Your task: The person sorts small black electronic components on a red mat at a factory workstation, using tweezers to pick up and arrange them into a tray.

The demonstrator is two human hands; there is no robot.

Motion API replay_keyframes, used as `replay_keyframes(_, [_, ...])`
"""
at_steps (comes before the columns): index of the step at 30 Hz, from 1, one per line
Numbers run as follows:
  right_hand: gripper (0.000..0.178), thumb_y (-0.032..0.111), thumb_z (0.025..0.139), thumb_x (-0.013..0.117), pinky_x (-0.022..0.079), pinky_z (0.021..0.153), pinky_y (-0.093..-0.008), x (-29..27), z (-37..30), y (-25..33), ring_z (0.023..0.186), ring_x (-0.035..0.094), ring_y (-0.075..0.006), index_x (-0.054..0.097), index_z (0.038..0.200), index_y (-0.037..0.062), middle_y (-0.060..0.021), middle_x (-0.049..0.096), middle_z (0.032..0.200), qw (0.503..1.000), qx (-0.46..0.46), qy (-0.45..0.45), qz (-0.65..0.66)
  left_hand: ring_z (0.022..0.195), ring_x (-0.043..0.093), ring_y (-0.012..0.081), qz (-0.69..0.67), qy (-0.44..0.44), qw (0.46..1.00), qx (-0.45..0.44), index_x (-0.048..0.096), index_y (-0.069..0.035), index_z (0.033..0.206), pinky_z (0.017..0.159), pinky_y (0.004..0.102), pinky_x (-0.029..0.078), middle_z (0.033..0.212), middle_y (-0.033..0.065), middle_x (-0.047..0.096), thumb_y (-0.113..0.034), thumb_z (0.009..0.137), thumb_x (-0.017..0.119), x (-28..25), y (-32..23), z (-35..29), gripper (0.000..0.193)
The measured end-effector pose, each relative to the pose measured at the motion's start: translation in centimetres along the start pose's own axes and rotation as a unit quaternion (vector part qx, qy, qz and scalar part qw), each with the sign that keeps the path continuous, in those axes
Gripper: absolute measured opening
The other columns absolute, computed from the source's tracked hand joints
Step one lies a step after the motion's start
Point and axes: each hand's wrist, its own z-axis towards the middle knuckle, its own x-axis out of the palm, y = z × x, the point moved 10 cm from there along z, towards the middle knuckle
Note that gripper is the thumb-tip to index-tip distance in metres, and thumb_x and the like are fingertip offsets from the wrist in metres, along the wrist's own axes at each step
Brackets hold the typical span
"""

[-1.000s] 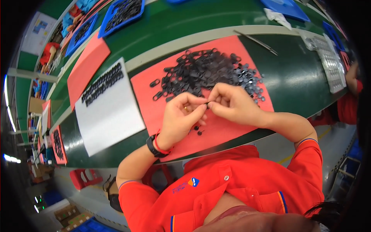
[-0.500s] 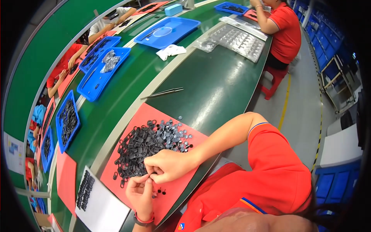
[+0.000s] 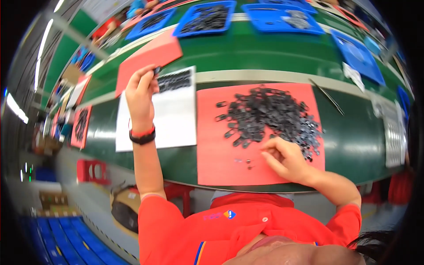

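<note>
My left hand is raised over the white sheet, thumb and fingers pinching a small black plastic part. Under and beside that part, rows of similar black parts lie along the sheet's far edge. My right hand is low over the red mat, fingers loosely curled and apart, with nothing visible in them. Just beyond it spreads a heap of black oval looped parts. Small shiny grey round pieces border the heap on the right. A few tiny dark studs lie left of my right hand.
Tweezers lie right of the mat. Across the green bench stand blue trays, some with black parts. Another red mat lies beyond the white sheet. A clear blister tray is at far right, and a red stool at left.
My hands were together over the mat's near part; now they are apart. The left has moved left over the white sheet with a black part. The view has turned left.
</note>
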Motion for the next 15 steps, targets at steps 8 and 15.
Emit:
replay_keyframes(8, [0.013,0.002,0.081,0.062,0.036,0.046,-0.0194,1.3,0.0,-0.1,0.05,0.046,-0.0041,0.058,0.093,0.0019,-0.0004,0.056,0.066,0.999,-0.005,0.046,-0.023,0.063,0.059,0.0071,0.395,-0.074,0.915,-0.023,0.066,0.001,0.09,0.058,0.0189,0.047,0.074,0.0044,0.066,-0.011,0.081,0.066,-13.3,0.6,3.6,0.015])
replay_keyframes(15, [0.014,0.001,0.081,0.062,0.036,0.045,-0.0195,1.3,0.1,-0.1,0.05,0.046,-0.0041,0.059,0.094,0.0014,-0.001,0.057,0.066,0.999,0.0,0.048,-0.026,0.068,0.066,0.0236,0.587,0.038,0.809,0.002,0.068,0.0,0.081,0.065,0.03,0.05,0.076,0.0142,0.067,-0.005,0.074,0.066,-17.2,5.1,6.2,0.009])
